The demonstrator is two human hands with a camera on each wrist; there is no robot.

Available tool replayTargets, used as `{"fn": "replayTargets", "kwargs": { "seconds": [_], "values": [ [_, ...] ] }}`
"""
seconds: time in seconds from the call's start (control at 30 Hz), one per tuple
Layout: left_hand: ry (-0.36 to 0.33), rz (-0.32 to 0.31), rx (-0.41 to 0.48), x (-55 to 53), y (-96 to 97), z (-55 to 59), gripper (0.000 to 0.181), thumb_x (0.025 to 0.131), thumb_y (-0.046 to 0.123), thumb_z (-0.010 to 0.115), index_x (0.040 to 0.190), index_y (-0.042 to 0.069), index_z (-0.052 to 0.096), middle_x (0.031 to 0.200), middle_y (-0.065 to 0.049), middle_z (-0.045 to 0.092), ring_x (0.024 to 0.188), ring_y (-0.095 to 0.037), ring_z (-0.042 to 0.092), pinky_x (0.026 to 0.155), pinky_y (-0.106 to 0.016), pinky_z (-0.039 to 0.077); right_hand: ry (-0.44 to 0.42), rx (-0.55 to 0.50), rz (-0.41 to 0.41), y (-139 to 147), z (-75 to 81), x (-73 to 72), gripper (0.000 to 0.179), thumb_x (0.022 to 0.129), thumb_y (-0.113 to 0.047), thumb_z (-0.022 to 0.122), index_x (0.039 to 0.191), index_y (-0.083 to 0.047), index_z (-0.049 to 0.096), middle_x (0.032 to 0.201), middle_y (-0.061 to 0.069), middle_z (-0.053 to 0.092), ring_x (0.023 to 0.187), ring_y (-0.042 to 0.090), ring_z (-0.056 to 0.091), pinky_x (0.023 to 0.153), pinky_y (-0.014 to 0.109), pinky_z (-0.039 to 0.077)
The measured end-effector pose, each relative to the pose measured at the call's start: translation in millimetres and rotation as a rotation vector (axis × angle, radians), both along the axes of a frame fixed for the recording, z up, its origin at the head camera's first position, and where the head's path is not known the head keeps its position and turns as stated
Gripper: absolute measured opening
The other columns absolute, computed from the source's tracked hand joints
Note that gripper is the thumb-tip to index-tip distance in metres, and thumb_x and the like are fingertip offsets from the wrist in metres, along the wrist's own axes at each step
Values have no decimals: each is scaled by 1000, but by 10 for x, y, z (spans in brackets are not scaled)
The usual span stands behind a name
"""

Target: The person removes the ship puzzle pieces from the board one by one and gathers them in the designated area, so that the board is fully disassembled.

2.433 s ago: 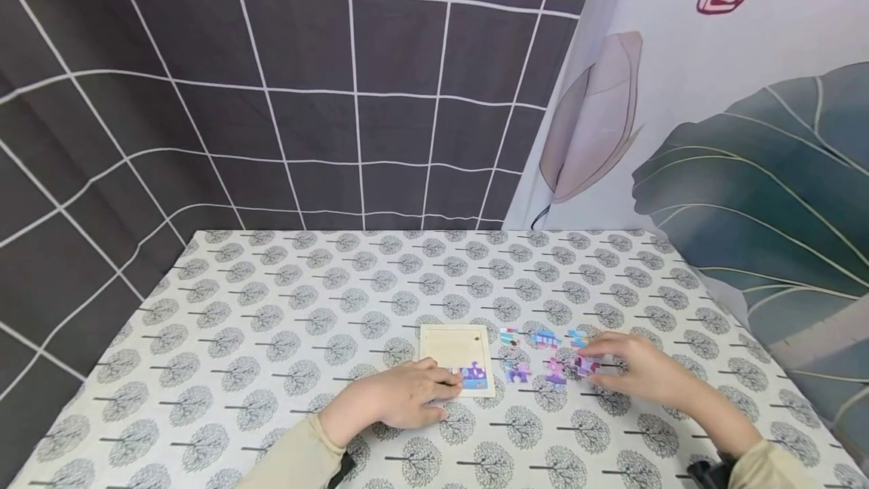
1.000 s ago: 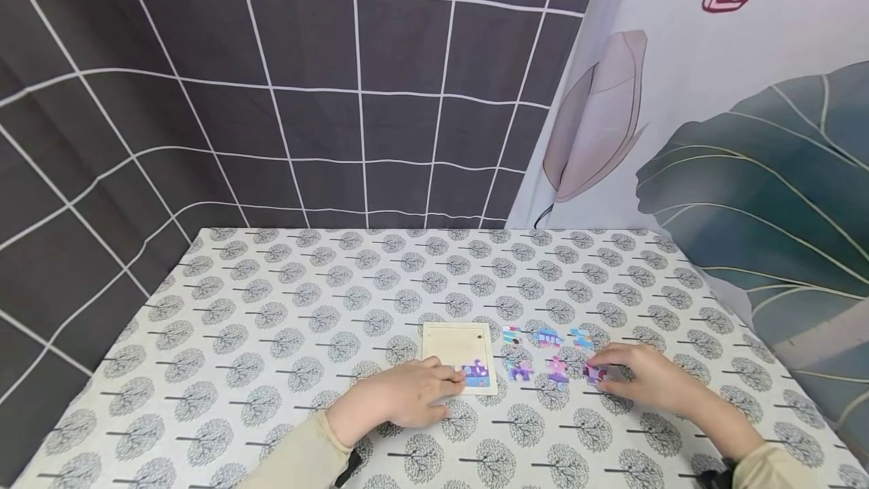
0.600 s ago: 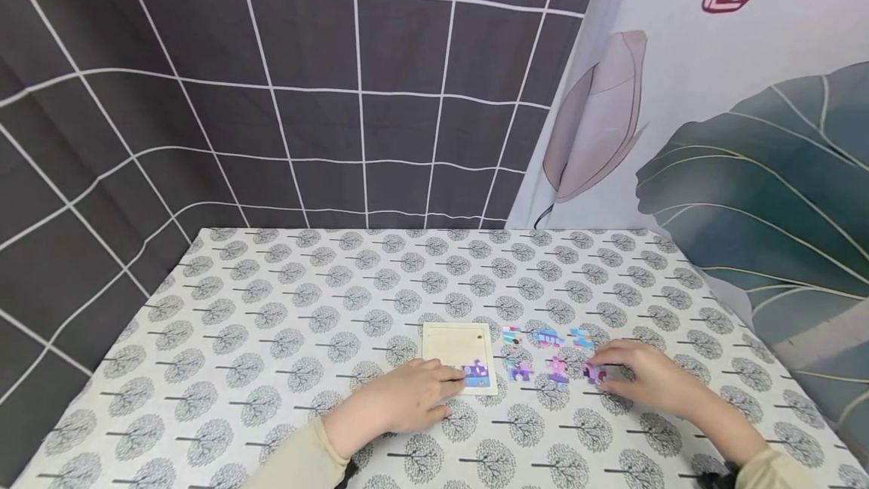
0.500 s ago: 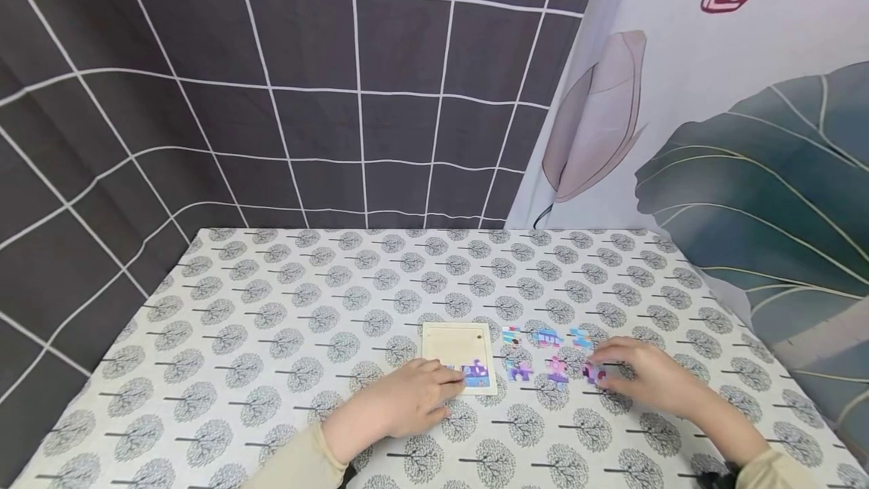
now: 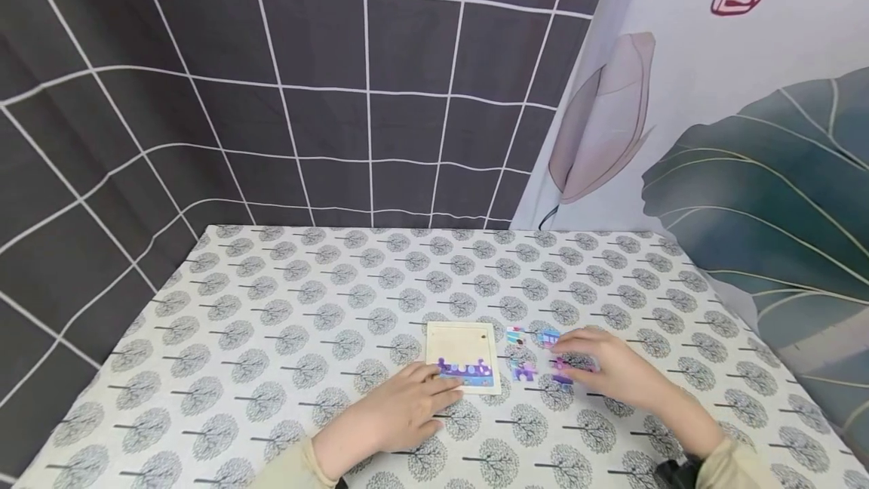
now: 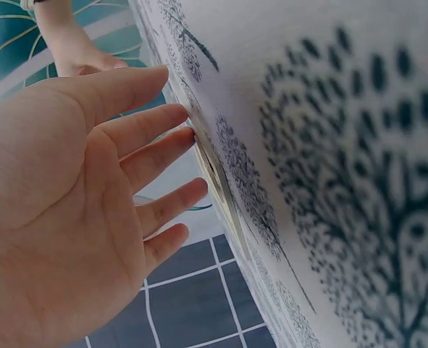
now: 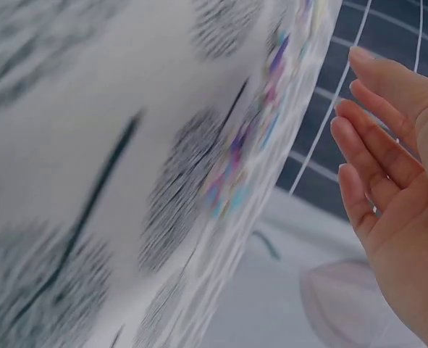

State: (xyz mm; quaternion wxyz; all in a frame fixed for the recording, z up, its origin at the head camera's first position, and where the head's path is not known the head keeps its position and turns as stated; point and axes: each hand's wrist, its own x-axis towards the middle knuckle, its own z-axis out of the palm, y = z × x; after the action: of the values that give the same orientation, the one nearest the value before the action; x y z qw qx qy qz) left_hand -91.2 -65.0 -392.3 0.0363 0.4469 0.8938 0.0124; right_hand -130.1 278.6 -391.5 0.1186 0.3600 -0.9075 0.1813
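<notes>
A small pale wooden puzzle tray [image 5: 497,361] lies on the table, with joined purple and blue jigsaw pieces [image 5: 468,374] along its near side. My left hand [image 5: 410,406] is at the tray's near left corner; in the left wrist view its fingers are loosely extended and hold nothing, beside the tray edge [image 6: 224,206]. To the right of the tray lie loose jigsaw pieces [image 5: 524,372] in two rows. Over the right part of these rows is my right hand [image 5: 614,364], hiding some pieces. The right wrist view shows this hand empty, fingers apart from the blurred jigsaw pieces [image 7: 232,167].
The table has a white cloth [image 5: 326,338] printed with grey trees. A dark grid-patterned curtain [image 5: 305,96] hangs behind and to the left. A pale curtain with large leaf prints [image 5: 760,187] hangs at the right.
My right hand has moved left from the rightmost purple jigsaw piece toward the middle ones. My left hand has drawn back slightly, uncovering more of the joined pieces in the tray.
</notes>
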Motion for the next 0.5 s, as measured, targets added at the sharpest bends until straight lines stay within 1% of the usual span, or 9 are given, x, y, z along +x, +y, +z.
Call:
{"fn": "replayTargets", "kwargs": {
  "seconds": [0.07, 0.13, 0.2, 0.3, 0.4, 0.5],
  "values": [
    [-7, 9, -6, 8, -8, 6, 50, 93, 35, 50, 141, 21, 43, 147, 7, 37, 133, -20, 37, 113, -36, 29, -16, 11, 21, -95, 8, -35, 31, 73, -15, 77, 103, -12, 70, 104, -1, 67, 95, 17, 62, 82, 41, 54],
    [-20, 21, -12, 17, -14, 10, 51, 93, 36, 50, 141, 22, 42, 147, 8, 36, 133, -20, 36, 113, -36, 29, -51, 32, 29, -181, 21, -71, 31, 74, -15, 76, 104, -11, 69, 105, 2, 67, 96, 20, 63, 84, 43, 53],
    [-39, 34, -17, 24, -16, 12, 51, 93, 36, 50, 142, 23, 40, 148, 9, 35, 134, -20, 36, 112, -37, 29, -90, 40, 36, -259, 26, -106, 31, 76, -17, 75, 105, -12, 69, 106, 1, 67, 97, 19, 62, 85, 43, 53],
    [-62, 48, -21, 28, -18, 13, 52, 93, 36, 49, 143, 25, 39, 148, 10, 33, 134, -21, 35, 112, -39, 29, -124, 37, 59, -357, 40, -149, 31, 77, -18, 74, 107, -12, 68, 107, 1, 67, 99, 20, 62, 87, 44, 52],
    [-77, 49, -24, 23, -18, 18, 52, 93, 36, 49, 143, 26, 37, 149, 11, 32, 134, -21, 34, 112, -40, 29, -122, 20, 94, -431, 53, -175, 31, 78, -20, 73, 107, -10, 68, 107, 0, 67, 98, 18, 62, 86, 41, 53],
    [-84, 47, -28, 17, -20, 22, 52, 94, 36, 48, 144, 27, 36, 149, 11, 31, 134, -21, 34, 112, -39, 29, -139, 19, 91, -497, 70, -187, 31, 80, -21, 72, 108, -10, 67, 108, 2, 66, 99, 20, 62, 87, 42, 53]
  ]
}}
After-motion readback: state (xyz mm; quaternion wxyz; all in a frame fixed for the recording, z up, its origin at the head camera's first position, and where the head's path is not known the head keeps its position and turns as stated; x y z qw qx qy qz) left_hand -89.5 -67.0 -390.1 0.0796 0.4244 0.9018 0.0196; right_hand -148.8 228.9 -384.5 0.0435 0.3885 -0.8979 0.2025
